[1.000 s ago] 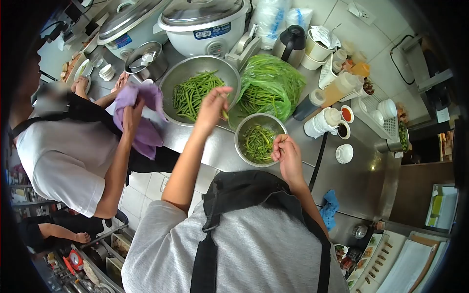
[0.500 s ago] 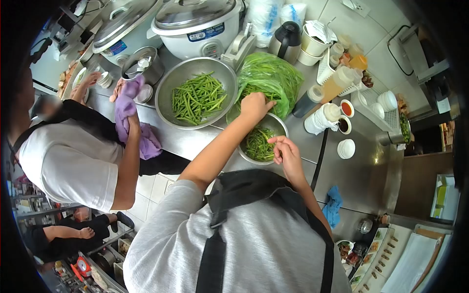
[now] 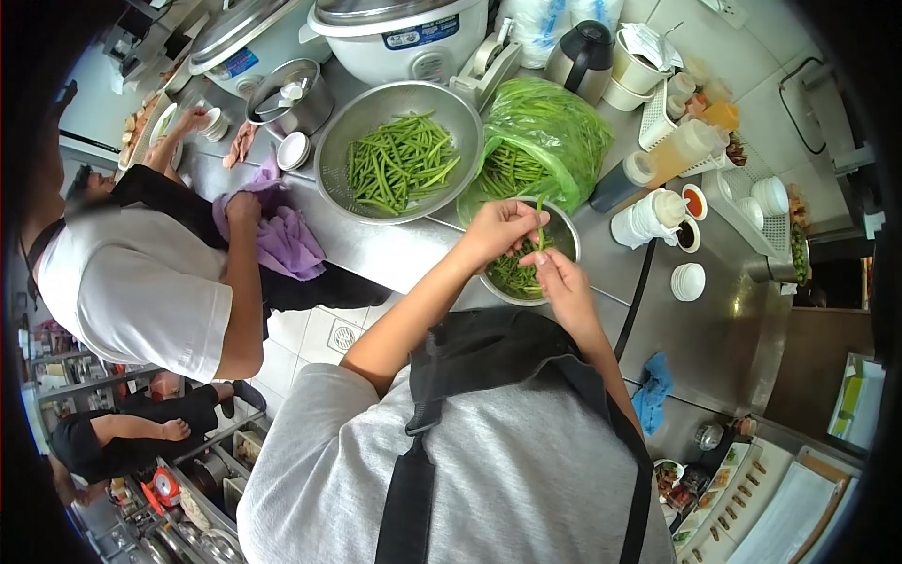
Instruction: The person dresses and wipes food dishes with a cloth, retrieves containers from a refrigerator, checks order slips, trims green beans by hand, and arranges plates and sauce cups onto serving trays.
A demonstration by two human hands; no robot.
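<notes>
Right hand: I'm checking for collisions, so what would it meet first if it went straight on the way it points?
The right hand would probably meet the left hand, which pinches a green bean; depth is unclear.

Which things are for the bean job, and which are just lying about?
Probably for the job:
- left hand
- right hand
- bean
- small bowl
- big bowl
- green bag

Probably just lying about:
- blue cloth
- flask
- rice cooker

white rice cooker [image 3: 376, 56] | thermos [image 3: 580, 64] | blue cloth [image 3: 653, 393] | purple cloth [image 3: 289, 246]
</notes>
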